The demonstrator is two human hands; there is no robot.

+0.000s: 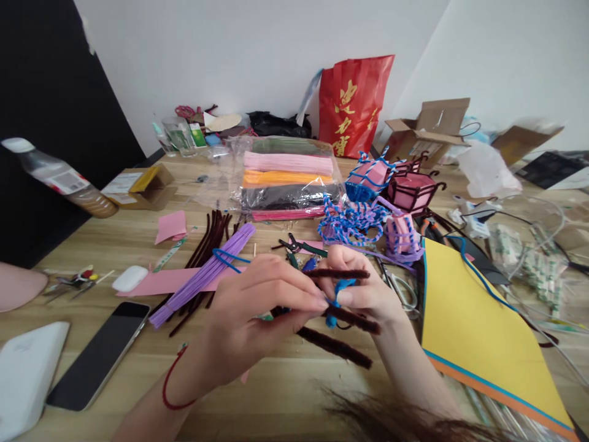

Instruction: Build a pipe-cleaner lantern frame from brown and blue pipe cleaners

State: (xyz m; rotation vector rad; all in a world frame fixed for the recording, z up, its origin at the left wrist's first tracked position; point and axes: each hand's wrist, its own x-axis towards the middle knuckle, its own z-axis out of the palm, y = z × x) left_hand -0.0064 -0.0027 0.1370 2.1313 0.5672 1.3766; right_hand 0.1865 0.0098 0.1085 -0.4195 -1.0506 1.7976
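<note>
Near the middle of the view, my left hand [267, 301] has its fingers pinched together on dark brown pipe cleaners [338, 350], whose ends stick out to the right. My right hand [368, 291] meets it there, thumb and fingers closed on a blue pipe cleaner [343, 285] that bends around the brown stems. How the pieces join is partly hidden by the fingers. Left of my hands lies a bundle of purple pipe cleaners [207, 270] over more dark brown ones [214, 230]. Pliers [294, 245] lie just beyond my hands.
Finished-looking pink lanterns [411, 190] and a blue-and-purple twisted pile [352, 221] stand at back right. Behind my hands lies a plastic pack of coloured pipe cleaners [288, 178]. Yellow sheets [478, 319] lie at right, a phone [101, 353] and a bottle [59, 178] at left.
</note>
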